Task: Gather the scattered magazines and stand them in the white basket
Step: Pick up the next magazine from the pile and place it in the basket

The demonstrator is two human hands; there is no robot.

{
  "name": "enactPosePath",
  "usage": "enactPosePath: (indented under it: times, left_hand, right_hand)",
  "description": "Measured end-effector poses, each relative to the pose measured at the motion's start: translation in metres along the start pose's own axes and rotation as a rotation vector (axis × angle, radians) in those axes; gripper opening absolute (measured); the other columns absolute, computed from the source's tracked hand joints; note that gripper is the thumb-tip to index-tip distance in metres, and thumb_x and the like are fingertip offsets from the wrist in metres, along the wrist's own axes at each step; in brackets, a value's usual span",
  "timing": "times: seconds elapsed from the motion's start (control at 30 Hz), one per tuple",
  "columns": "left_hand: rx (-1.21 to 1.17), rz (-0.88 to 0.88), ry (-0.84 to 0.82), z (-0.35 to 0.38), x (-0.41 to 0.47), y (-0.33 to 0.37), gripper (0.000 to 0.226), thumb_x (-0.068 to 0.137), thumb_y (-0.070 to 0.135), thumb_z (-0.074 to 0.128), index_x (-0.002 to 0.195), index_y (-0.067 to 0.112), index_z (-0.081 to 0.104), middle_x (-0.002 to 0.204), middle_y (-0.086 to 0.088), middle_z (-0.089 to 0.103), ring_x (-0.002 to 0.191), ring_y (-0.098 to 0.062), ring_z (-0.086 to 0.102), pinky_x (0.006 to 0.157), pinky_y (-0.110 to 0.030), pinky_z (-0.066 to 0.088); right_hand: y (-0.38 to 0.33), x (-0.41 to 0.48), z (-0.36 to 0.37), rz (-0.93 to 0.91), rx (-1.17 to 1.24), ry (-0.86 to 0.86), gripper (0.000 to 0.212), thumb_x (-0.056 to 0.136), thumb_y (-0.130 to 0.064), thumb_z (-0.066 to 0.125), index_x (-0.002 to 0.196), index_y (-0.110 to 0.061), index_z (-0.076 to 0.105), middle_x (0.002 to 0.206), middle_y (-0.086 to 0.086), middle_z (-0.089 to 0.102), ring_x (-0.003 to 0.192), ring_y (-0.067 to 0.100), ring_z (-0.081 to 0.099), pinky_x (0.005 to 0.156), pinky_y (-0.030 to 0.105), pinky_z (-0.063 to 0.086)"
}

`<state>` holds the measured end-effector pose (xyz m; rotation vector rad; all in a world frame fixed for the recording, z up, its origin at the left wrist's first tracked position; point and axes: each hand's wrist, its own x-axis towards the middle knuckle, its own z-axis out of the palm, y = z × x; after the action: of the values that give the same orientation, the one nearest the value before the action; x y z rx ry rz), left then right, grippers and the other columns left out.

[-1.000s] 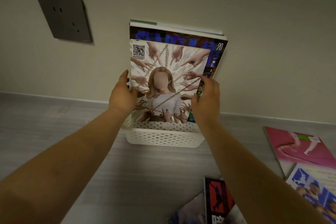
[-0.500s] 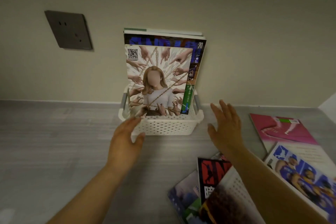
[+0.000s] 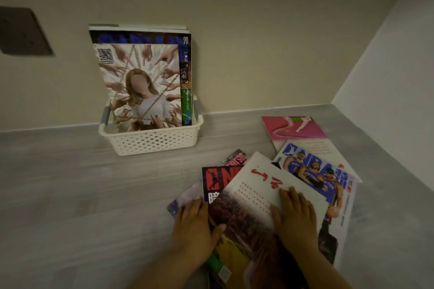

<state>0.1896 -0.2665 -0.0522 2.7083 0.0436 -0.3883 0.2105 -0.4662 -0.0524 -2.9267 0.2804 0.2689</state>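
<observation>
The white basket (image 3: 150,141) stands against the back wall. Three magazines stand upright in it; the front one (image 3: 141,82) shows a woman ringed by hands and chains. Near me, on the right, a loose pile of magazines lies flat. On top is a white-and-red magazine (image 3: 253,185). My left hand (image 3: 195,225) grips its left edge, thumb on the cover. My right hand (image 3: 293,218) lies flat on its right half, fingers stretched out. Under it are a black-and-red magazine (image 3: 216,178) and a basketball magazine (image 3: 314,171).
A pink magazine (image 3: 293,128) lies flat further back on the right, near the corner. The side wall (image 3: 387,77) closes off the right. A dark wall socket (image 3: 21,30) sits on the back wall, left of the basket. The surface is grey wood grain.
Both hands let go of the woman-cover magazine, which now stands in the basket, and came back and right onto the pile. My view turned right and down.
</observation>
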Motion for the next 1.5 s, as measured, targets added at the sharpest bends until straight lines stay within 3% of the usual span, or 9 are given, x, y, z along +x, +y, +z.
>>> enactPosePath:
  times: [0.2,0.33,0.4,0.53,0.73,0.87,1.03,1.27,1.5]
  left_hand:
    - [0.021,-0.080,0.016,-0.007,0.006,0.017,0.056,0.085,0.049,0.046,0.131,0.019,0.038,0.142,-0.003,0.037,0.133,-0.022,0.028,0.112,-0.033,0.020]
    - [-0.129,-0.194,-0.004,-0.017,0.015,0.022,0.040,0.081,0.038,0.056,0.113,0.014,0.052,0.121,-0.007,0.056,0.119,-0.025,0.046,0.096,-0.032,0.038]
    - [-0.301,-0.153,-0.075,-0.022,0.019,0.027,0.034,0.085,0.022,0.053,0.115,0.008,0.047,0.108,-0.010,0.060,0.108,-0.027,0.055,0.082,-0.029,0.043]
    - [-0.385,0.047,-0.065,-0.027,0.020,0.031,0.032,0.088,0.008,0.042,0.119,0.013,0.046,0.114,-0.011,0.061,0.103,-0.026,0.057,0.084,-0.029,0.046]
    - [-0.759,0.186,0.093,-0.049,0.009,0.012,0.038,0.087,-0.003,0.047,0.082,0.035,0.047,0.086,0.006,0.059,0.088,-0.015,0.057,0.069,-0.010,0.043]
    - [-1.021,0.127,0.217,-0.082,0.012,-0.005,0.037,0.087,-0.006,0.046,0.081,0.031,0.047,0.080,0.005,0.061,0.076,-0.009,0.058,0.056,-0.007,0.051]
    - [-1.070,0.100,0.416,-0.129,0.024,-0.031,0.039,0.087,-0.007,0.044,0.080,0.032,0.045,0.081,0.007,0.058,0.077,-0.012,0.056,0.070,-0.028,0.050]
    - [-0.776,0.034,0.789,-0.216,0.060,-0.071,0.038,0.084,0.003,0.056,0.060,0.027,0.038,0.068,0.003,0.052,0.078,-0.018,0.050,0.057,-0.016,0.039]
    - [-0.574,-0.176,0.872,-0.253,0.106,-0.118,0.009,0.083,0.012,0.060,0.082,0.004,0.055,0.099,-0.026,0.066,0.092,-0.039,0.061,0.078,-0.039,0.045]
  right_hand:
    - [0.004,0.001,0.003,-0.050,-0.016,0.018,0.060,0.093,-0.048,0.015,0.144,-0.022,-0.002,0.156,0.006,-0.007,0.144,0.023,-0.008,0.116,0.037,-0.007]
    - [0.005,0.000,0.005,-0.093,-0.020,0.037,0.083,0.069,-0.059,-0.011,0.144,-0.024,-0.001,0.157,0.005,-0.006,0.144,0.023,-0.007,0.110,0.032,-0.012]
    - [0.006,0.001,0.005,-0.092,-0.014,0.041,0.080,0.073,-0.057,-0.006,0.144,-0.023,0.001,0.157,0.005,-0.005,0.144,0.023,-0.007,0.107,0.031,-0.014]
    - [0.009,0.001,0.003,-0.080,0.073,0.061,0.062,0.090,-0.050,0.020,0.144,-0.020,0.010,0.157,0.005,0.002,0.144,0.022,-0.002,0.115,0.034,-0.007]
    - [-0.001,0.003,-0.011,0.196,0.833,0.303,0.075,0.079,-0.022,0.065,0.140,-0.012,0.022,0.148,0.015,0.028,0.135,0.034,0.028,0.111,0.053,0.027]
    - [-0.025,0.009,-0.037,0.242,1.430,0.081,0.057,0.086,-0.014,0.055,0.137,-0.010,0.030,0.136,0.016,0.045,0.121,0.035,0.047,0.099,0.049,0.041]
    - [-0.081,0.029,-0.078,-0.050,1.170,0.010,0.031,0.087,0.001,0.050,0.117,-0.003,0.054,0.103,0.007,0.059,0.096,0.025,0.057,0.073,0.027,0.048]
    - [-0.174,0.077,-0.142,-0.400,1.144,0.202,0.021,0.083,0.003,0.055,0.092,-0.015,0.061,0.072,-0.013,0.057,0.050,-0.012,0.056,0.049,0.002,0.042]
    - [-0.253,0.124,-0.142,-0.462,1.116,0.233,0.024,0.085,0.003,0.051,0.106,0.003,0.062,0.092,0.005,0.060,0.070,0.009,0.056,0.072,0.028,0.051]
